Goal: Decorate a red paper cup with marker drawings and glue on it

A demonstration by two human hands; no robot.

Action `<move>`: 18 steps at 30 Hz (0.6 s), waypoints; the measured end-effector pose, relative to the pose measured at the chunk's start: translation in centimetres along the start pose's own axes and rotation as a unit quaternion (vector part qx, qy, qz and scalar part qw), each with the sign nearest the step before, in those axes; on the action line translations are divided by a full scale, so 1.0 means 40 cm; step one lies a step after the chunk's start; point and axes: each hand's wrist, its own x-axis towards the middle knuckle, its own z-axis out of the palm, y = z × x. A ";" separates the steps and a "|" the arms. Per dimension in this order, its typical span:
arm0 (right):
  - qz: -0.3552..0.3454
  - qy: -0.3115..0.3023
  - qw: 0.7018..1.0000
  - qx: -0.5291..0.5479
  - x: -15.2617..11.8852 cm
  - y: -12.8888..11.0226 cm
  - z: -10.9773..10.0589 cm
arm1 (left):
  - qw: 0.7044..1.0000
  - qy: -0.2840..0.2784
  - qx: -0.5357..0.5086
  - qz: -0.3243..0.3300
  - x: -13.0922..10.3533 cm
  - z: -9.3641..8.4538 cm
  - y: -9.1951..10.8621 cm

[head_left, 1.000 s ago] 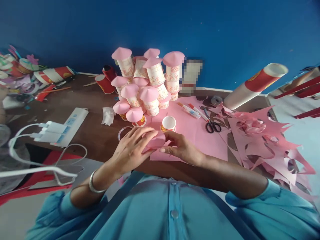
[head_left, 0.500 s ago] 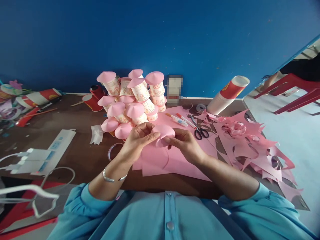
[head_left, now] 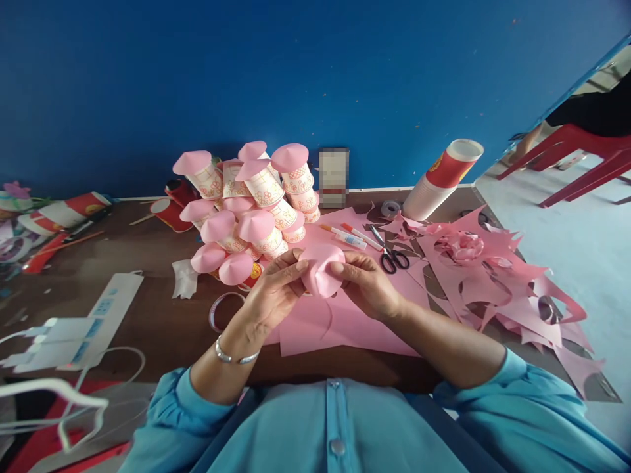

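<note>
Between both hands is a pink paper cone, held above pink paper sheets. My left hand pinches its left edge between thumb and fingers. On the other side, my right hand grips it with the thumb pressed on the front. The fingertips behind the cone are hidden. Just beyond my left hand stand and lie several decorated paper cups topped with pink cones. Black-handled scissors lie past my right hand, beside a glue stick or marker.
Pink paper scraps cover the table's right side. A stack of paper cups leans near the wall. At left lie a white power strip and cables. A roll of tape sits by my left wrist, and a red stool stands at right.
My hands have turned the paper cone, so its overlapped fold now faces me. My right thumb has moved up onto its front. The camera view has shifted slightly.
</note>
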 end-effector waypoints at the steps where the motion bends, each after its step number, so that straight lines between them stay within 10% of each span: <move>1: -0.005 0.000 1.000 0.006 0.000 0.000 -0.001 | 1.000 -0.001 -0.009 0.000 0.000 0.002 0.000; 18: 0.011 -0.014 1.000 -0.005 0.000 -0.001 -0.003 | 1.000 -0.001 -0.013 0.020 -0.007 0.007 0.008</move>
